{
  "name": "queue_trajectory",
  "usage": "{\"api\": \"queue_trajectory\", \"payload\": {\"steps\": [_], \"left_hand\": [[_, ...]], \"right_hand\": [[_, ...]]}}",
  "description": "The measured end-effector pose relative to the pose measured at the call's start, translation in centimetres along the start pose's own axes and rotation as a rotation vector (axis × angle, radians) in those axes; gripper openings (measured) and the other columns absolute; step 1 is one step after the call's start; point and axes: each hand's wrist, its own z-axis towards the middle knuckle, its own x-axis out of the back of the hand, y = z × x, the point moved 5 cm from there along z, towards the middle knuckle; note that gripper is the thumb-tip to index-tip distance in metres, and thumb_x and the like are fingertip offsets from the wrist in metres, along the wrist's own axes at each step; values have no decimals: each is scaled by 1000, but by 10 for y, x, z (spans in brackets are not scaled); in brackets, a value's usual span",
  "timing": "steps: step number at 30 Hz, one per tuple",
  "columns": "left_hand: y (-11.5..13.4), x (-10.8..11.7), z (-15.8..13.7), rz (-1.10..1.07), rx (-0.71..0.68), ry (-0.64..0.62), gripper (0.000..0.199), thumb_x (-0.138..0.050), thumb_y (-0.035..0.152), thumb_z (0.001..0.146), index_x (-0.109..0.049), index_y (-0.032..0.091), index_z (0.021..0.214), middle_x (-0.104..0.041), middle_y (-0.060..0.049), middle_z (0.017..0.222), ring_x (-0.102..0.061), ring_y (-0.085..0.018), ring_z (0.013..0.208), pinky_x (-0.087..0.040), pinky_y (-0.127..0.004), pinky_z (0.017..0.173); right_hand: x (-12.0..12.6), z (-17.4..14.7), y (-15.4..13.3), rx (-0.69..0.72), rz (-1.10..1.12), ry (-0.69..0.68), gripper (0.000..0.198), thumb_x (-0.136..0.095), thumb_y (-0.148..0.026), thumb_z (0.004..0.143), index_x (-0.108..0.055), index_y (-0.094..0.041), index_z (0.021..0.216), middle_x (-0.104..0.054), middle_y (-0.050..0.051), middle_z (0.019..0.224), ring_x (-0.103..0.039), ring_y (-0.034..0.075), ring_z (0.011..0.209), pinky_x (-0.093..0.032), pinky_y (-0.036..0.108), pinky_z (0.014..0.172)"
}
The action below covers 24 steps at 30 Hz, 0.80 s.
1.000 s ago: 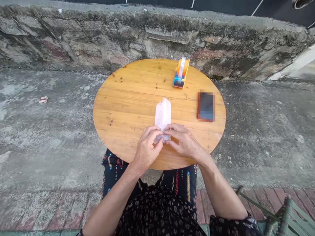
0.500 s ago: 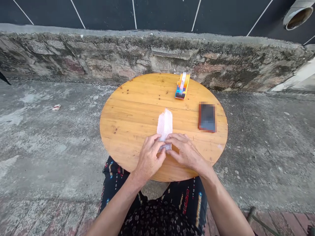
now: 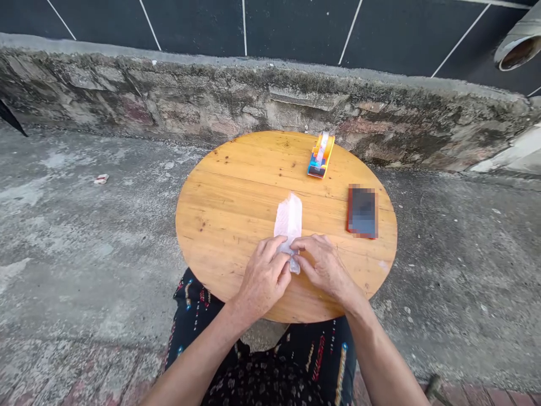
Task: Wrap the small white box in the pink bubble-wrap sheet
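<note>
I see both forearms slanting inward over the table's near edge, palms mostly down. The left hand (image 3: 265, 275) has its fingers bent, tips at the near end of the white paper (image 3: 289, 217); the right hand (image 3: 326, 266) meets it there, thumb and forefinger only narrowly apart. I cannot tell from here how firmly either one pinches. The paper lies lengthwise, its far end flat on the wooden table (image 3: 224, 208). Farther back stands a tape dispenser (image 3: 322, 155), and to the right a dark slab (image 3: 362, 212) (pixelated on my feed). Beyond are concrete floor (image 3: 97, 237), stone wall (image 3: 190, 110) and black tiles (image 3: 291, 34).
</note>
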Motion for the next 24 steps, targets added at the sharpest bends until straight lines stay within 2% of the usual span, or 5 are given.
{"api": "queue_trajectory", "payload": {"steps": [5, 12, 17, 21, 24], "left_hand": [[-3, 0, 4, -53, 38, -39, 17, -53, 4, 82, -60, 18, 88, -58, -10, 120, -54, -25, 112, -51, -41, 95], [-4, 0, 5, -70, 61, -44, 18, -52, 2, 80, -59, 17, 88, -60, -11, 117, -54, -25, 112, -51, -40, 95], [-4, 1, 5, -83, 74, -48, 18, -51, 3, 81, -58, 18, 88, -58, -11, 120, -54, -24, 113, -52, -39, 94], [-3, 2, 5, -14, 46, -72, 14, -51, 5, 84, -58, 17, 86, -49, -13, 135, -50, -27, 121, -48, -43, 100], [-2, 2, 7, -10, 2, -114, 15, -49, 5, 85, -58, 17, 87, -55, -10, 129, -51, -25, 118, -48, -41, 100]], "right_hand": [[-2, 3, 2, -12, 26, 6, 15, -52, -12, 90, -62, -21, 98, -69, 1, 92, -63, 16, 87, -41, 33, 82], [-6, 0, 7, 7, -82, 144, 15, -57, -22, 91, -65, -21, 103, -66, 8, 107, -60, 21, 100, -43, 37, 85], [-6, 2, 2, 49, -219, 70, 22, -52, -24, 95, -66, -20, 111, -67, 8, 115, -58, 24, 103, -43, 41, 87], [-7, 3, -2, 48, -302, 38, 24, -48, -24, 97, -68, -19, 111, -69, 8, 114, -59, 24, 104, -43, 41, 88], [-8, 2, -3, 44, -314, 40, 25, -47, -24, 97, -68, -19, 110, -70, 8, 113, -59, 23, 103, -43, 40, 87]]}}
